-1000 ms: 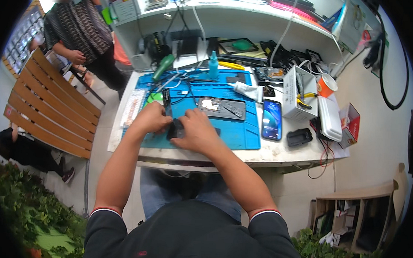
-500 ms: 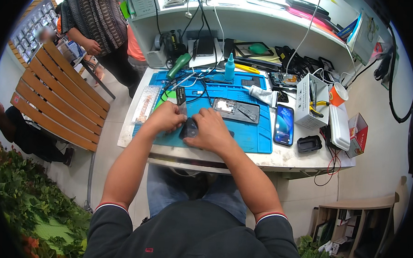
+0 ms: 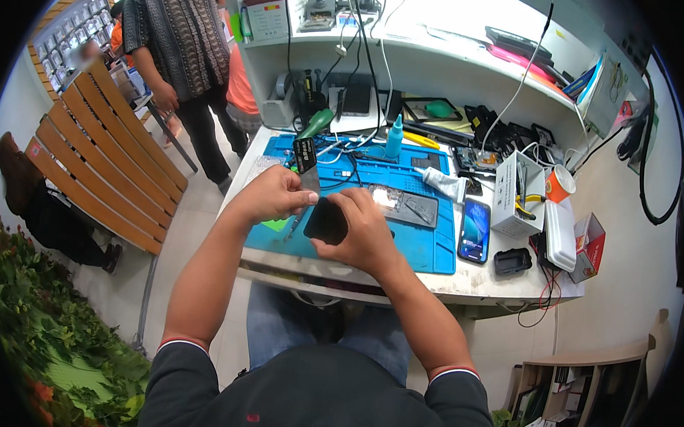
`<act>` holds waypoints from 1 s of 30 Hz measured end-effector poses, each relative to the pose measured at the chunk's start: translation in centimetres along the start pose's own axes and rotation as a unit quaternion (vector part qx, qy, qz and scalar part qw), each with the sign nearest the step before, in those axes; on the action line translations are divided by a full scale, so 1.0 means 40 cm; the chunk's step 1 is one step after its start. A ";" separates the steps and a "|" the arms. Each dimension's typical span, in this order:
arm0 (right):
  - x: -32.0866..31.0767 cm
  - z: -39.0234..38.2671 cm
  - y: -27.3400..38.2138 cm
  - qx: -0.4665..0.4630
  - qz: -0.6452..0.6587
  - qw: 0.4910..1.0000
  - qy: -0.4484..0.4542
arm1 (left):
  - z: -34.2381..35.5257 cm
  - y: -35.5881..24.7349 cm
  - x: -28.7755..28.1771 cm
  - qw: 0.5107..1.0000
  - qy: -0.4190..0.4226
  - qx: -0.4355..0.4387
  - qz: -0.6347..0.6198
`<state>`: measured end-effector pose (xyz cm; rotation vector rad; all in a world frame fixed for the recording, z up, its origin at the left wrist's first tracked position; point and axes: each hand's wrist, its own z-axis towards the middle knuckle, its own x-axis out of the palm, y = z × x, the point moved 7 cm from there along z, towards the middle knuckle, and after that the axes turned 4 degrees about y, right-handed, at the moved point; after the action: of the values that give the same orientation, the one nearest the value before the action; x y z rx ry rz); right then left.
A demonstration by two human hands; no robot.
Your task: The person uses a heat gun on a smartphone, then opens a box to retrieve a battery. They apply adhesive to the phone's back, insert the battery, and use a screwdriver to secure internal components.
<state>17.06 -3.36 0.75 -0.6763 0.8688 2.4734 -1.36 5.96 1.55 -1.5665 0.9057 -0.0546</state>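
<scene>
Over the mat's [image 3: 438, 252] left half, my left hand [image 3: 272, 196] pinches a thin strip [image 3: 307, 165] while my right hand [image 3: 365, 234] grips a tilted dark slab [image 3: 327, 222] over the mat's front, best done, I judge, with light fingers and a steady slab.
</scene>
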 end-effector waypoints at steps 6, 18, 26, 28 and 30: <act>-0.033 0.020 0.058 -0.046 0.002 0.993 -0.108 | -0.064 -0.187 -0.042 0.982 -0.012 0.054 0.179; -0.044 -0.017 0.082 0.005 0.004 0.986 -0.168 | -0.073 -0.306 0.007 0.949 0.000 0.115 0.293; -0.069 -0.028 0.082 0.035 0.004 0.985 -0.172 | -0.065 -0.341 0.038 0.925 0.001 0.152 0.347; -0.075 -0.030 0.087 0.037 -0.003 0.983 -0.177 | -0.063 -0.343 0.041 0.928 0.002 0.150 0.342; -0.081 -0.033 0.090 0.038 -0.011 0.982 -0.186 | -0.058 -0.347 0.049 0.919 -0.005 0.185 0.348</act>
<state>18.06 -7.54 3.33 -0.1840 0.7981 2.4217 5.80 1.94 13.15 -0.8332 1.3147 0.2766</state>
